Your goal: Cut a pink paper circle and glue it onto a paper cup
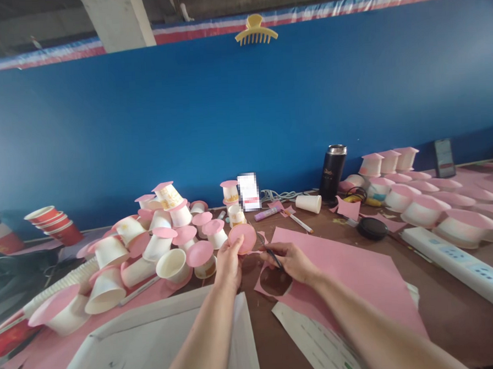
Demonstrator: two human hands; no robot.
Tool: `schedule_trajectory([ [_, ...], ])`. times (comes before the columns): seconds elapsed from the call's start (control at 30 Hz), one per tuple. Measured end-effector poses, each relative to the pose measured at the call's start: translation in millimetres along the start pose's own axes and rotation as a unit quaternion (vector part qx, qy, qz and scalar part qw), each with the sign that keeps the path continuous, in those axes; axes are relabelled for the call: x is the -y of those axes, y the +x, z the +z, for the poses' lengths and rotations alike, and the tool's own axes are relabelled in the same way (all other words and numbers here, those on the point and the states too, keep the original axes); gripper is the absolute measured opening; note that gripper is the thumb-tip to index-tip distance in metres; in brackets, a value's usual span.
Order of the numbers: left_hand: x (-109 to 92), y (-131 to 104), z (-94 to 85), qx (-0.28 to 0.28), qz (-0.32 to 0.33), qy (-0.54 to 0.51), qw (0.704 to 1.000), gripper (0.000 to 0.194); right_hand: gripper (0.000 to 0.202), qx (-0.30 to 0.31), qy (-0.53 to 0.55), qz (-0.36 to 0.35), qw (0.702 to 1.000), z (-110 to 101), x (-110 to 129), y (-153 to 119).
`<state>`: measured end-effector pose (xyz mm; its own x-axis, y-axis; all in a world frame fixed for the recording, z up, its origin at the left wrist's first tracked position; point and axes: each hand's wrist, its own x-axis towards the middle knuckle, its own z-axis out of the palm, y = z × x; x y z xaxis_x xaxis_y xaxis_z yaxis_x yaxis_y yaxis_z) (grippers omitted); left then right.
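My left hand (232,257) pinches a round pink paper disc (243,239) between thumb and fingers. Just to its right, my right hand (289,260) is closed around the dark handles of a pair of scissors (276,258). The blades point up toward the disc's right edge; whether they touch it I cannot tell. Under my right forearm lies a large pink paper sheet (345,267) with a round hole cut out, the brown table showing through. Paper cups with pink discs stuck on, such as this cup (161,244), are heaped left of my hands.
A white board (155,343) lies in front at left. A black thermos (333,171), a tipped paper cup (308,204), a purple glue stick (267,213) and a black round object (373,228) are behind. A white power strip (461,267) and more pink-topped cups (425,211) occupy the right.
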<state>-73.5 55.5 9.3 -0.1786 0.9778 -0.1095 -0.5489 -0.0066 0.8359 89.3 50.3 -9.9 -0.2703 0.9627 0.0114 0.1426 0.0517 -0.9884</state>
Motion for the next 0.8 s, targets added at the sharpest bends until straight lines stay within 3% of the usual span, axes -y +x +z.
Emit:
schedule_trajectory([
  [0.8, 1.8, 2.3, -3.9, 0.015, -0.003, 0.001, 1.000, 0.033, 0.041, -0.004, 0.003, 0.016, 1.000, 0.3, 1.6, -1.3],
])
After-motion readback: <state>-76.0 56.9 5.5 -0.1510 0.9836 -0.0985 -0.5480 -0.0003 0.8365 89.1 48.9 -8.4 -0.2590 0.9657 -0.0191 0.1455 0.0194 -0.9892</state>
